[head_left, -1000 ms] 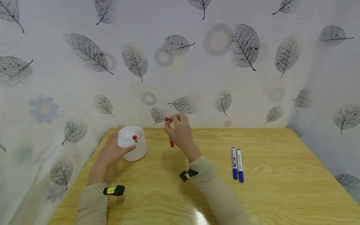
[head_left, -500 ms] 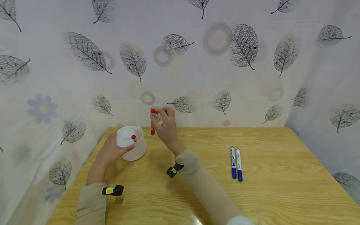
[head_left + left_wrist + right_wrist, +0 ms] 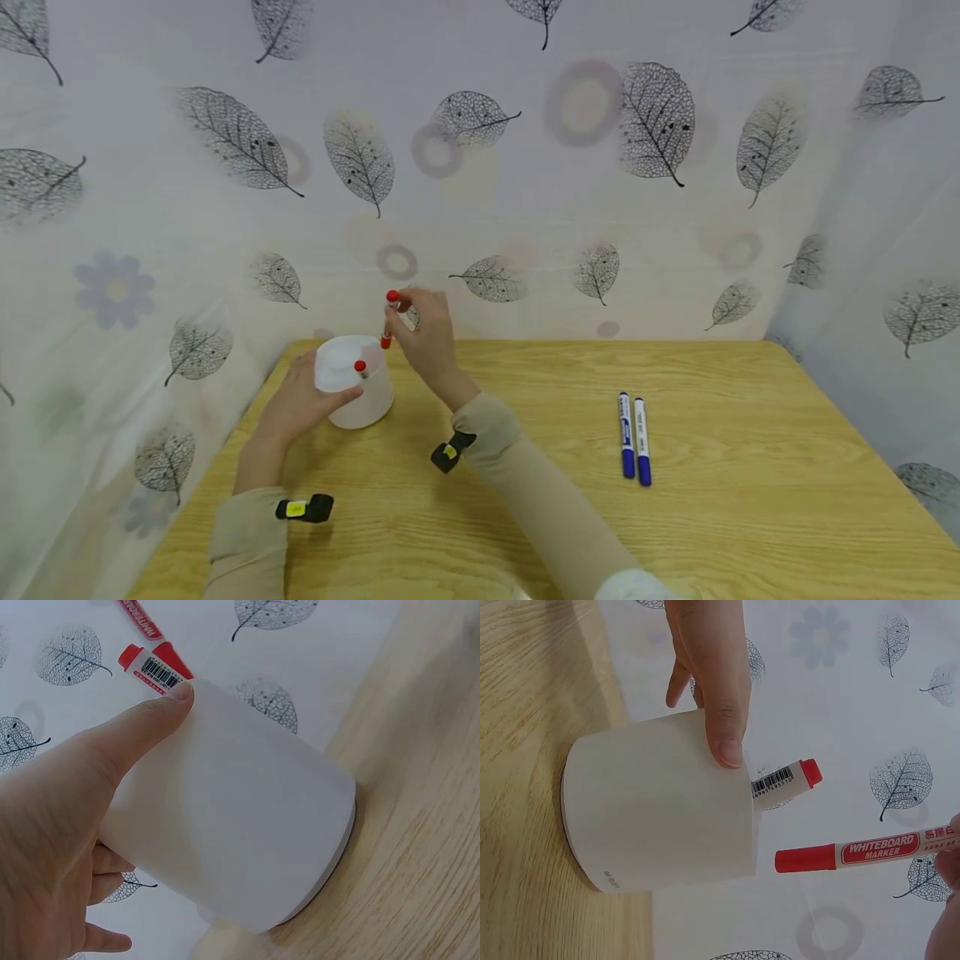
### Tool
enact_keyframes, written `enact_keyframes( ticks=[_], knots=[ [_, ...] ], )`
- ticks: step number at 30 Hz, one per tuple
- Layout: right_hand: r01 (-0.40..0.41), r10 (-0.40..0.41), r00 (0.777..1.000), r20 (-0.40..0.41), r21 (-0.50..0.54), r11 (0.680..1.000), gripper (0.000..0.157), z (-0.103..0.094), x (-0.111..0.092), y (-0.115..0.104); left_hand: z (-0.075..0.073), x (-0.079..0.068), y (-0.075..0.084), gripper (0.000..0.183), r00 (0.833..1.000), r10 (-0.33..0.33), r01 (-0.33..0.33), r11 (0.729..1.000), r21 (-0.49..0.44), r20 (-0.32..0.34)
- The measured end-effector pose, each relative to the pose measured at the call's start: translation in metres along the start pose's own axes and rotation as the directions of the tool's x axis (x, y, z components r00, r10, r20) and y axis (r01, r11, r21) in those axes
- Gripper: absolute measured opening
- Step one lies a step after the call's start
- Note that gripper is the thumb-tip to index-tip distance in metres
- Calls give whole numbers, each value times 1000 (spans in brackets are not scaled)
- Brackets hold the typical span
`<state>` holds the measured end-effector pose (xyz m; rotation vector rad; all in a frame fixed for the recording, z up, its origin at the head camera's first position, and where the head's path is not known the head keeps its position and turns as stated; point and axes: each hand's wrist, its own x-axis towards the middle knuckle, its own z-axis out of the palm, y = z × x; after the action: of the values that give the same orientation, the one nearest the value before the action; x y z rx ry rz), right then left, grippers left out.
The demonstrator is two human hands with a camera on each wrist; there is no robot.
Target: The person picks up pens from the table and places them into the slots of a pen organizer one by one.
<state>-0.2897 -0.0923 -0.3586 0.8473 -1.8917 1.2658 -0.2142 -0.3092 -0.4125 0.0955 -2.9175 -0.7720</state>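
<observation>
A white pen cup (image 3: 367,403) stands at the table's back left, with one red whiteboard marker (image 3: 784,785) leaning inside it, its red end above the rim. My left hand (image 3: 297,402) grips the cup from the left, thumb over the near side by the rim. My right hand (image 3: 429,337) pinches a second red whiteboard marker (image 3: 879,849) near its upper end. Its red cap (image 3: 805,859) points down, just off the cup's rim in the right wrist view. The left wrist view shows part of this held marker (image 3: 140,619) above the cup.
Two blue-capped markers (image 3: 627,433) lie side by side on the wooden table (image 3: 720,517), right of the middle. A leaf-patterned cloth (image 3: 510,208) hangs behind the table and along both sides.
My right hand has carried the red marker leftward to the cup, rising a little on the way. The left hand keeps its grip on the cup, which stays in place.
</observation>
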Motion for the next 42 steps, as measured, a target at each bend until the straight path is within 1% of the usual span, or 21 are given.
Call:
enact_keyframes(
  ticks=[6, 11, 15, 18, 23, 26, 28, 34, 37, 42],
  knots=[
    [11, -11, 1000, 7, -2, 1000, 17, 5, -2, -3, 1, 0, 1, 115, 1000, -22, 22, 1000, 8, 6],
    [4, -3, 999, 40, -33, 999, 18, 13, -2, -4, 1, -1, 1, 116, 1000, -25, 25, 1000, 13, 9],
    [-23, 28, 996, 84, -59, 998, 18, 17, -3, -6, 1, -2, 1, 116, 1000, -25, 25, 1000, 16, 2],
    [-42, 54, 990, 131, -91, 995, 19, 16, -2, -10, 2, -2, 0, 116, 1000, -23, 24, 1000, 20, -6],
    [-73, 112, 972, 206, -188, 979, 23, 15, -4, -14, 3, -3, 0, 115, 1000, -19, 19, 1000, 19, -9],
    [-89, 138, 965, 221, -218, 972, 29, 16, -6, -13, 3, -3, 1, 114, 1000, -14, 14, 1000, 16, -4],
    [-89, 138, 967, 214, -223, 971, 32, 16, -8, -11, 3, -4, 1, 114, 1000, -11, 11, 1000, 12, -7],
    [-110, 143, 972, 187, -175, 978, 33, 6, -15, 1, 2, -4, 1, 112, 1000, -4, 4, 1000, 9, -22],
    [-108, 144, 973, 180, -196, 975, 33, -4, -20, 12, 3, -4, 1, 109, 999, 7, -7, 1000, -2, -34],
    [-115, 156, 975, 158, -245, 963, 32, -26, -32, 31, 6, -4, 0, 107, 999, 11, -12, 1000, -21, -37]
  ],
)
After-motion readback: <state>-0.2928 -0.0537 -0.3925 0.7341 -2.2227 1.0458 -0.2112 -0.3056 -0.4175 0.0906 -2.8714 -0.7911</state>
